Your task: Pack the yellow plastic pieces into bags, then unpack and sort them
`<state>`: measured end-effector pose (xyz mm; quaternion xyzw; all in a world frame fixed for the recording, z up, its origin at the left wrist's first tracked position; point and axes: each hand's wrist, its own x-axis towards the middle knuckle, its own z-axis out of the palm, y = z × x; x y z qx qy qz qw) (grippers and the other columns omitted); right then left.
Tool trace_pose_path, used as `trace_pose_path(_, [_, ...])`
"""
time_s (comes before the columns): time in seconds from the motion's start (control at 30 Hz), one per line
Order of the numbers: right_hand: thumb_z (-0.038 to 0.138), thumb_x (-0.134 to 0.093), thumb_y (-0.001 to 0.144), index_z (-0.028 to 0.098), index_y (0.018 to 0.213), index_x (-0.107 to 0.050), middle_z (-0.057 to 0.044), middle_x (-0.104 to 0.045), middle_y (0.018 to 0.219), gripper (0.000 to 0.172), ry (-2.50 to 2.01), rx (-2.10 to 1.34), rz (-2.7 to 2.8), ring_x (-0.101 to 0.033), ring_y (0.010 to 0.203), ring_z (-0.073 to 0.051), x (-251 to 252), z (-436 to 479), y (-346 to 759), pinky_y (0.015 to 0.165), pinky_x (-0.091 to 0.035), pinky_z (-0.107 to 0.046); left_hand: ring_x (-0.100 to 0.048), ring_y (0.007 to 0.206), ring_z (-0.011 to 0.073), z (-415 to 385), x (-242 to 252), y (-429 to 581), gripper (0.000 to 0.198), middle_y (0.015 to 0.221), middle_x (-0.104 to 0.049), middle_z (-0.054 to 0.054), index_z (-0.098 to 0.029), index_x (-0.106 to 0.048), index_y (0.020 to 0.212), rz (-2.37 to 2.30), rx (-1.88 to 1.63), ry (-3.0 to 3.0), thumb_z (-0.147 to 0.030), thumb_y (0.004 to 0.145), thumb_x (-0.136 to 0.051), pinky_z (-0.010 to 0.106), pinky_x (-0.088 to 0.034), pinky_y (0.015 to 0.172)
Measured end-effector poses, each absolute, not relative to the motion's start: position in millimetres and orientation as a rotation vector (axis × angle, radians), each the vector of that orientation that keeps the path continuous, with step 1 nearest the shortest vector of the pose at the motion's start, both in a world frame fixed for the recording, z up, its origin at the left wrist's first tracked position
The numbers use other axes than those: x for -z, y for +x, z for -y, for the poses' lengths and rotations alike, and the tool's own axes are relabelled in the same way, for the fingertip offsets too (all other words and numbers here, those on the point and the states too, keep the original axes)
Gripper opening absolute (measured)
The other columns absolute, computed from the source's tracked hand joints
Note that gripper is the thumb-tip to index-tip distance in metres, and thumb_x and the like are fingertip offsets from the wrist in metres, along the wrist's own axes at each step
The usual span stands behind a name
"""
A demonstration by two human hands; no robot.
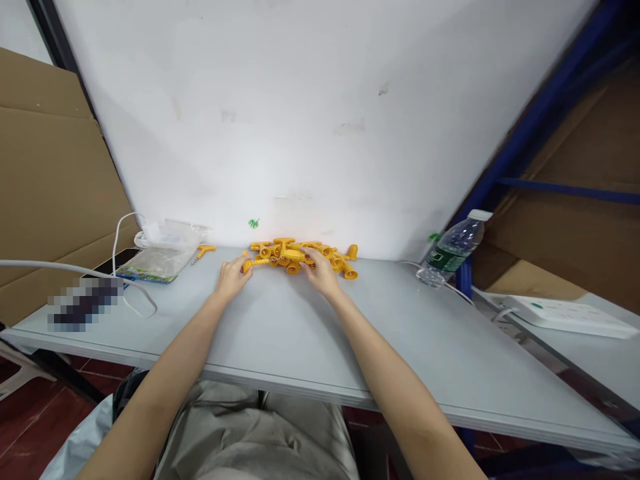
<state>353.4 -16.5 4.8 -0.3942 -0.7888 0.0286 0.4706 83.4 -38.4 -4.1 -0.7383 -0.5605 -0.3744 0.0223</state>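
Note:
A pile of several yellow plastic parts [300, 255] lies at the far side of the grey table [280, 333], against the white wall. My left hand [233, 277] is at the pile's left end, fingers closed round one end of a yellow threaded rod [257, 263]. My right hand [321, 272] rests on the pile's middle, fingers curled over a yellow piece that I cannot make out clearly. One more yellow part [205, 249] lies apart to the left.
Clear plastic bags [163, 257] with small contents sit at the left by a white cable [125, 267] and a dark phone. A water bottle [453, 248] lies at the right. A white power strip [565, 315] rests on a neighbouring table. Cardboard stands on both sides.

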Motion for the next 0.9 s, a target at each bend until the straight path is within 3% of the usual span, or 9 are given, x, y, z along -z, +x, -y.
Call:
trace_pose_path(0.3, [0.02,-0.048,0.087,0.023,0.123,-0.06,-0.01,-0.065,0.124,0.038,-0.898,-0.08,1.946,-0.059,0.117,-0.025,-0.7,13.5,354.0,0.099,-0.049,-0.046,-0.06,0.07,0.0135,38.5,2.8,83.0,0.029,0.089,-0.071,0.002,-0.02,-0.066,0.111,1.704,1.219,-2.31,-0.023,0.085,-0.056,0.027,-0.043,0.075])
trace_pose_path(0.7, [0.021,-0.049,0.086,0.023,0.125,-0.059,-0.01,-0.063,0.126,0.04,-0.942,-0.165,1.913,-0.06,0.113,-0.025,-7.7,19.1,354.6,0.097,-0.05,-0.047,-0.062,0.077,0.0153,38.6,2.3,81.7,0.03,0.092,-0.072,0.003,-0.021,-0.066,0.114,1.759,1.159,-2.287,-0.024,0.086,-0.054,0.028,-0.044,0.079])
trace_pose_path(0.9, [0.023,-0.051,0.087,0.024,0.124,-0.06,-0.009,-0.063,0.128,0.038,-0.882,-0.231,1.977,-0.056,0.122,-0.025,-8.0,21.6,348.1,0.105,-0.044,-0.049,-0.061,0.074,0.0148,42.6,-1.2,86.2,0.029,0.09,-0.071,0.003,-0.021,-0.065,0.114,1.742,1.085,-2.329,-0.025,0.087,-0.054,0.03,-0.043,0.083])
